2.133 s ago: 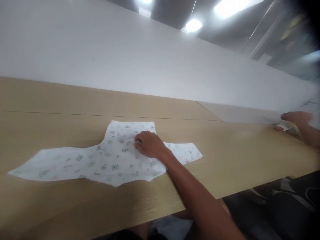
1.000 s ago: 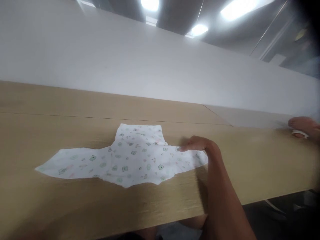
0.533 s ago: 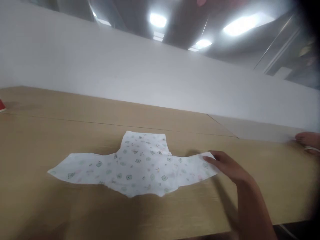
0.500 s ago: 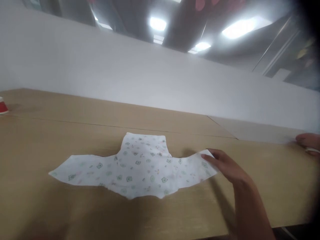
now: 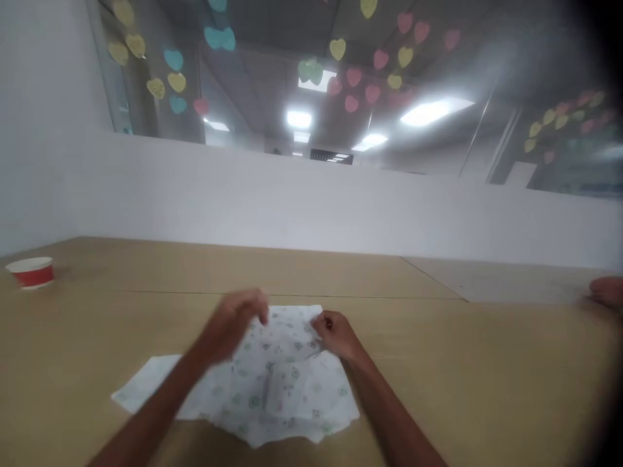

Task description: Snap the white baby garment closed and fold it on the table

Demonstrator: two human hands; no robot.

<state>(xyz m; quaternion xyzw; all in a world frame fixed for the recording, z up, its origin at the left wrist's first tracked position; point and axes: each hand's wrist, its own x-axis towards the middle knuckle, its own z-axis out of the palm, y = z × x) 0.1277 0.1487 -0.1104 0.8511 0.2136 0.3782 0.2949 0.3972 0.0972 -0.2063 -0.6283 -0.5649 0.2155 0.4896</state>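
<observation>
A small white garment (image 5: 287, 389) printed with little green and pink figures lies on the wooden table (image 5: 477, 363). Its right sleeve is folded in over the middle; its left sleeve still lies stretched out to the left. My right hand (image 5: 338, 336) pinches the cloth at the garment's upper right, fingers closed on it. My left hand (image 5: 233, 323) hovers curled just above the upper left of the garment and is blurred by motion; what its fingers grip, if anything, is unclear.
A red and white paper cup (image 5: 32, 272) stands at the far left of the table. Another person's hand (image 5: 606, 290) rests at the far right edge. A white partition wall (image 5: 311, 201) runs behind the table.
The right sleeve has been folded in over the garment's middle. My right hand moved from the sleeve's tip to the upper right of the garment, and my left hand has come into view.
</observation>
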